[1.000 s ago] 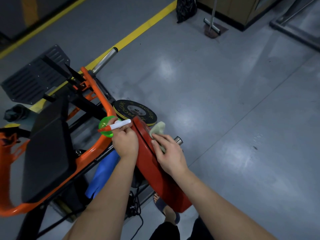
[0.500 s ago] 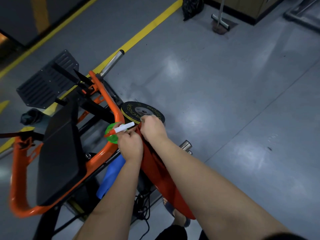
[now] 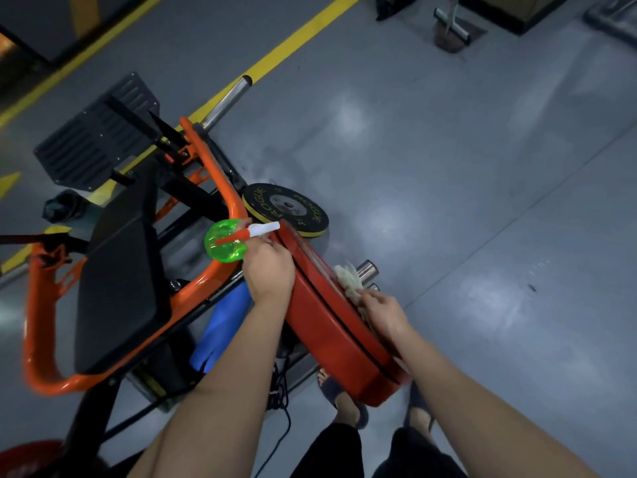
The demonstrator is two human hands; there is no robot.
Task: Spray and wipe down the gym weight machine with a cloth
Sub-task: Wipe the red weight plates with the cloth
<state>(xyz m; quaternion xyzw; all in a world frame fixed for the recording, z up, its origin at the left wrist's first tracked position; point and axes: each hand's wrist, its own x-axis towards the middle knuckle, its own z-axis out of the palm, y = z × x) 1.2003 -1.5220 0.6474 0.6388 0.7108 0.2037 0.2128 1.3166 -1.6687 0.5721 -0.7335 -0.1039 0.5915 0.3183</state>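
at far left the weight machine (image 3: 198, 196) shows a black ribbed foot plate (image 3: 93, 136), and below it a black pad (image 3: 120, 291) sits inside the curved orange frame (image 3: 44, 339). a green spray bottle (image 3: 224, 246) with a red and white nozzle hangs just over the frame's bend. the left hand (image 3: 269, 272) grips its head, fingers curled round it, right beside the rim of the red plates (image 3: 320, 326). under that forearm a blue roll (image 3: 224, 326) sticks out from beneath the frame. a black plate (image 3: 286, 208) lies flat on the grey floor (image 3: 482, 201) just beyond. the red plates stand on edge, running diagonally toward the person's sandalled feet (image 3: 344, 405). the pale cloth (image 3: 348, 279) lies bunched on their outer face, beside a chrome sleeve (image 3: 367, 269). the right hand (image 3: 382, 313) holds the cloth's near end, fingers bent onto it, pressing it against the plate. a yellow line (image 3: 303, 32) crosses the floor further back.
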